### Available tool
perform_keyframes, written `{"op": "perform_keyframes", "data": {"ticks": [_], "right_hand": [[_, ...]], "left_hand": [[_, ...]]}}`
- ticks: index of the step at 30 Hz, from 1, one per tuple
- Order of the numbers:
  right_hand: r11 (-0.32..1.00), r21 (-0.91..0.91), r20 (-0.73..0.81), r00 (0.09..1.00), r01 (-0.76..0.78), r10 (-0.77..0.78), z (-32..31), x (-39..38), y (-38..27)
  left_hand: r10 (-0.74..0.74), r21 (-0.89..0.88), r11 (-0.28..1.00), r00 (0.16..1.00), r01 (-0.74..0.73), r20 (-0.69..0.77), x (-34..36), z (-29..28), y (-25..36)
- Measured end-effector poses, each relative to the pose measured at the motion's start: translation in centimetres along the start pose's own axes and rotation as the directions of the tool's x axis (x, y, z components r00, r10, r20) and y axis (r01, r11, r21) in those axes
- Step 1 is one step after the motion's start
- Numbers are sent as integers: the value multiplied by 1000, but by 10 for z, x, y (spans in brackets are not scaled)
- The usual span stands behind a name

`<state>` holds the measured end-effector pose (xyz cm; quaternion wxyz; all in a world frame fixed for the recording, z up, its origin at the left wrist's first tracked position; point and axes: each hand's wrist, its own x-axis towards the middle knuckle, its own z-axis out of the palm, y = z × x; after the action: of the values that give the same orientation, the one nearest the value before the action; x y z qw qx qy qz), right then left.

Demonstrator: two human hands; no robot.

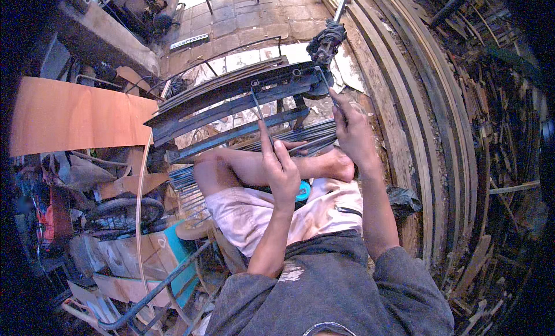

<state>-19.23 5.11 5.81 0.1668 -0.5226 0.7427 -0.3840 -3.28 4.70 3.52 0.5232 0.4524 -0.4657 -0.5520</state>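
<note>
Up over the dark metal frame point(185, 125) we had both hands at work! The left hand point(281, 173) was closed on a thin rod point(255, 100), its index finger stretched along it, and we followed that rod to its far end, right by a small ring point(255, 83) on the frame; contact there we couldn't tell. Over to the right, and farther out, the right hand point(354, 134) had its fingers curled around a slim bar point(324, 80), index finger pointing forward, the bar's far tip close to the frame's right end. Two snug grips, we reckoned!

Just beyond that end we spotted a black wrapped bundle point(327, 42). Nearer us, a bare foot point(340, 164) lay across, with a blue tape measure point(302, 191) above the pale shorts point(243, 212), just beside the left wrist. Far left, we caught a broad orange-brown board point(81, 113), and nearer than that a wheel point(128, 213). Along the right we saw long wooden planks point(399, 122), with a crumpled black bag point(403, 202) near the right forearm.
</note>
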Motion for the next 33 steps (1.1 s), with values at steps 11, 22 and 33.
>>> {"op": "perform_keyframes", "data": {"ticks": [11,22,33], "right_hand": [[761,523,228,924,-383,308,-39,26,-39],[936,295,76,981,-191,176,-17,14,-17],[994,-94,209,975,-60,78,-41,55,-41]], "left_hand": [[-16,-217,976,996,-2,-83,24,7,56],[23,-21,999,999,-23,-44,13,1,47],[-10,-135,991,997,0,-74,27,4,65]]}}
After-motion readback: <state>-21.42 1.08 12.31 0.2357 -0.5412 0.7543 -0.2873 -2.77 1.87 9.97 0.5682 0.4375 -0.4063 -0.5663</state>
